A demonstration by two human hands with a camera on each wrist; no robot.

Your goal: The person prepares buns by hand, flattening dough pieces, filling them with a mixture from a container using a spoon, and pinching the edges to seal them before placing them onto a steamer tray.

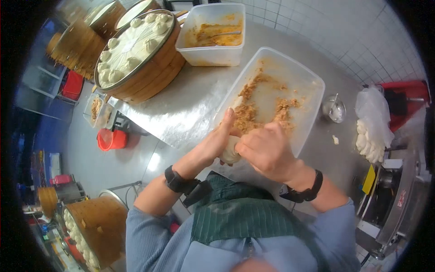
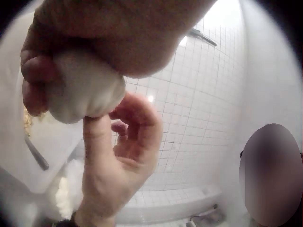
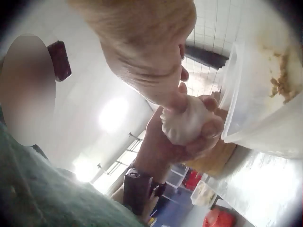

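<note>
A round, white pleated dough bun is held between both hands, above the near edge of a large plastic tub. My left hand cups it from the side, with fingers curled round its body in the right wrist view. With thumb and fingertips my right hand pinches the dough at its gathered folds. The tub has crumbly brown filling spread along its floor. In the left wrist view a utensil handle sticks out by the tub's filling.
A bamboo steamer with several buns stands at the back left, beside a smaller sauce-smeared tub. To the right are a small metal bowl, a scrap of dough and dough pieces under plastic. Another steamer stands lower left.
</note>
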